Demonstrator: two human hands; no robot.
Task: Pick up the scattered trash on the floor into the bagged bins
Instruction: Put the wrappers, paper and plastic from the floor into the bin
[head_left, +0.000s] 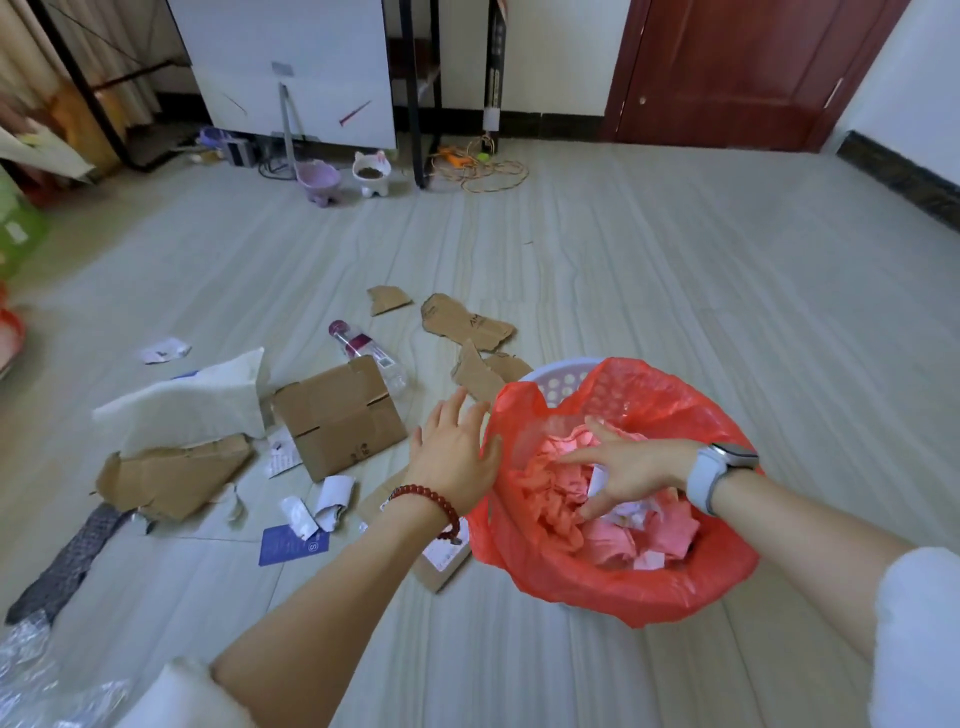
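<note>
Paper scraps going into red-bagged bin (618, 582).
Right hand (631, 475), fingers spread, holds nothing; push scraps deep. Left hand (454, 457) open, steadying bag rim beside it.

The red bag (613, 587) is hiding most of the white bin (558, 382); the left forearm is covering a flat carton (439, 564); its label print is reading too small.
</note>
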